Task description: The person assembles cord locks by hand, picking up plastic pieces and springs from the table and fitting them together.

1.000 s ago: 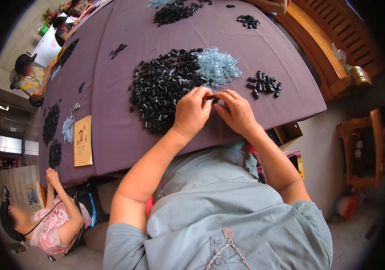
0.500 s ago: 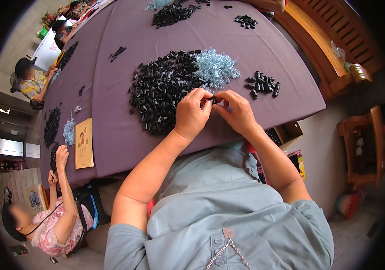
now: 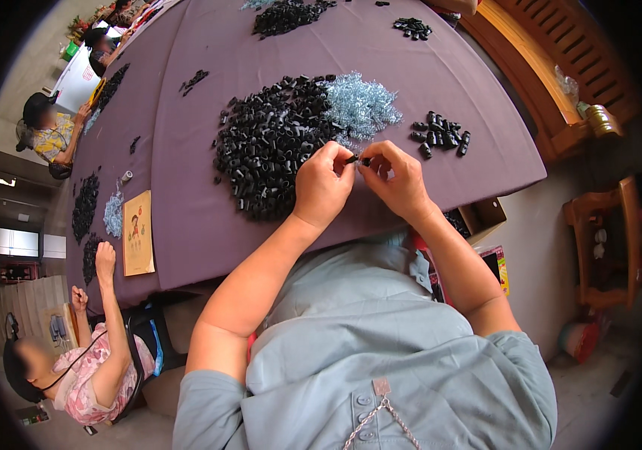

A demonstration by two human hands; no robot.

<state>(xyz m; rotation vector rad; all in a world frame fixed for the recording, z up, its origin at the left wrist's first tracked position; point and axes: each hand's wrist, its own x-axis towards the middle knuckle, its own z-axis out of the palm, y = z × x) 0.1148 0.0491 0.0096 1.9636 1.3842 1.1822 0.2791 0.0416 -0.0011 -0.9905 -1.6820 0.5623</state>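
Note:
Close to the table's front edge, my left hand is closed in a pinch on a small black plastic piece. Fingertip to fingertip with it, my right hand pinches another small black plastic piece. A thin pale bit, perhaps a spring, shows in the narrow gap between the two. Beyond my left hand spreads a large pile of black plastic pieces. A heap of silvery-blue coil springs touches that pile, just past my fingertips. To the right lies a small group of black cylindrical parts.
A purple-brown cloth covers the table. A tan booklet lies at the left. On that side a person in a pink patterned top works beside smaller black piles. An open cardboard box is under the right table edge; a wooden chair stands beyond.
My fingertips have drawn slightly apart, opening a small gap between the black pieces. The left-hand person's two hands have also moved apart.

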